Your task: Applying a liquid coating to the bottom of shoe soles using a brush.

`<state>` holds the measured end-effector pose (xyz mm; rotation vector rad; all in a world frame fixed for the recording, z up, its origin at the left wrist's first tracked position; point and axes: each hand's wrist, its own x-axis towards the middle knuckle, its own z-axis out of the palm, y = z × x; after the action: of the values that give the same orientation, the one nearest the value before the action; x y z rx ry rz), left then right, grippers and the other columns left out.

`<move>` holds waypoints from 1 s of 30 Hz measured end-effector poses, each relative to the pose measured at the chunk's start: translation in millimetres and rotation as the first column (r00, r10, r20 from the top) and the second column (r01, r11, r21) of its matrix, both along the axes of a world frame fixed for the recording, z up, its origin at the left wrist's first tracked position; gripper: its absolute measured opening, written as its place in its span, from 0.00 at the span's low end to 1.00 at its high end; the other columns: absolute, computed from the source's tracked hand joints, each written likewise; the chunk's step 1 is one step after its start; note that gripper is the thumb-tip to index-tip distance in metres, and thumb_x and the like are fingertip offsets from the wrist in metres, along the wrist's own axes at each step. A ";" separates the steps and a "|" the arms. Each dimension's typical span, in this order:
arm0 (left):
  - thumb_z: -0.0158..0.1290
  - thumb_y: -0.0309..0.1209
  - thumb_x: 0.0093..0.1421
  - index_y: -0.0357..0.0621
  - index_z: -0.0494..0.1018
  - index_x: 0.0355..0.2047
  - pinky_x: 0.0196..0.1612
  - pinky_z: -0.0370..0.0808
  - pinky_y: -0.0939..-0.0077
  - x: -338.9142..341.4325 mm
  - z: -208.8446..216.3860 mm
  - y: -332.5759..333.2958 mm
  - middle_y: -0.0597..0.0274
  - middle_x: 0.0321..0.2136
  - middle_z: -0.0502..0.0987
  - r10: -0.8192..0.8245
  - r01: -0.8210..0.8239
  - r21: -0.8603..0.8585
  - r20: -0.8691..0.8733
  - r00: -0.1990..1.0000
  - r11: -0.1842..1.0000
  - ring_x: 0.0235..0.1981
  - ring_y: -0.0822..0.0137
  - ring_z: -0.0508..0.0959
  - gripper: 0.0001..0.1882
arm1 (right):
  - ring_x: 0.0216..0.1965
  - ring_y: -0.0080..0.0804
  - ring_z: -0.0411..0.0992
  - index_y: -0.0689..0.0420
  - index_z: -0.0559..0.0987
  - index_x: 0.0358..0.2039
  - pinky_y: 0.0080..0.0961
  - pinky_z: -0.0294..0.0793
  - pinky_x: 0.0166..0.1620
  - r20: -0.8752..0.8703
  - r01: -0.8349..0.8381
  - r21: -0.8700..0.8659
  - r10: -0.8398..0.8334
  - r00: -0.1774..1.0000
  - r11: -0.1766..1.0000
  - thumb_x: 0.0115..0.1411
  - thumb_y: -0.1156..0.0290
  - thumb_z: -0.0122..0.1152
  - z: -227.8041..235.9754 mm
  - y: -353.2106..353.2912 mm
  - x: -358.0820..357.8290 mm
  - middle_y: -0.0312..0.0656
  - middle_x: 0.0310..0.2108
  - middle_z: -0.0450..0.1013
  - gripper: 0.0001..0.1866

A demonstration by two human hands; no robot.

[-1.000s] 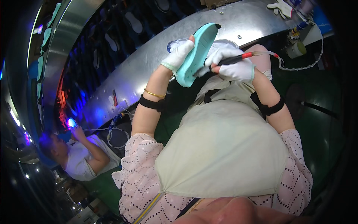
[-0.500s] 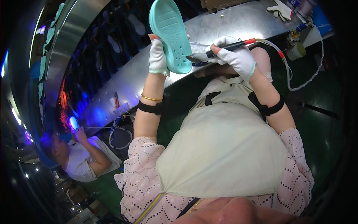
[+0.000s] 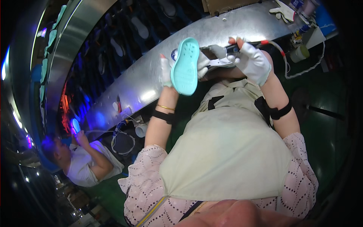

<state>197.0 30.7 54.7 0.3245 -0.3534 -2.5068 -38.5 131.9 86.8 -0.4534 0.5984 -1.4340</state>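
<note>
My left hand (image 3: 165,72), in a fingerless white glove, grips a turquoise shoe sole (image 3: 185,68). Its thumb lies along one side and the other fingers show past the opposite edge. The sole is tilted, with its cluster of small holes at the upper end. To the right, my right hand (image 3: 252,62), gloved the same way, is closed around a black-handled brush (image 3: 232,48) fed by a hose. The brush end points toward the sole but is blurred, and I cannot tell whether it touches. A white and blue round thing (image 3: 174,55) is partly hidden behind the sole.
A shiny metal bench (image 3: 147,72) curves across in front, beside a dark conveyor carrying several soles (image 3: 140,27). A pale hose (image 3: 302,74) loops at the right, near a round container (image 3: 298,54). Another person (image 3: 87,159) works at the left. A white glove (image 3: 283,11) lies far right.
The sole has come nearer to me and turned end for end, so its holes now sit at the top. My right hand has shifted slightly right, and the brush has drawn back.
</note>
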 end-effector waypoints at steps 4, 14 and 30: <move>0.50 0.52 0.55 0.34 0.59 0.57 0.57 0.66 0.46 -21.7 -30.4 19.3 0.41 0.50 0.68 0.052 -0.035 0.122 -0.140 0.989 0.992 0.51 0.40 0.70 0.39 | 0.39 0.20 0.67 0.58 0.73 0.41 0.18 0.65 0.43 -0.276 0.013 -0.038 -0.023 0.961 0.999 0.63 0.71 0.54 -6.8 13.6 -1.5 0.35 0.40 0.69 0.08; 0.42 0.66 0.55 0.43 0.65 0.51 0.51 0.72 0.68 -62.8 -23.7 47.1 0.54 0.46 0.71 0.024 -0.036 -0.222 -0.059 0.998 0.974 0.47 0.57 0.73 0.40 | 0.28 0.17 0.72 0.59 0.75 0.35 0.14 0.72 0.32 -0.442 0.292 -0.160 -0.333 0.833 0.943 0.56 0.77 0.60 -17.2 -19.6 21.9 0.35 0.30 0.74 0.06; 0.40 0.66 0.57 0.38 0.66 0.49 0.49 0.73 0.68 -60.4 -37.2 35.8 0.54 0.41 0.74 0.404 -0.337 -0.279 0.230 0.885 0.899 0.41 0.62 0.75 0.41 | 0.35 0.31 0.74 0.56 0.77 0.29 0.22 0.71 0.40 -0.812 -0.083 -0.521 -0.464 0.355 0.849 0.47 0.76 0.62 -12.2 4.3 34.3 0.40 0.30 0.73 0.07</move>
<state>136.6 66.5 17.5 0.5994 -0.6292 -2.0156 -4.2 136.2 74.6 -1.7617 1.2411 -1.4606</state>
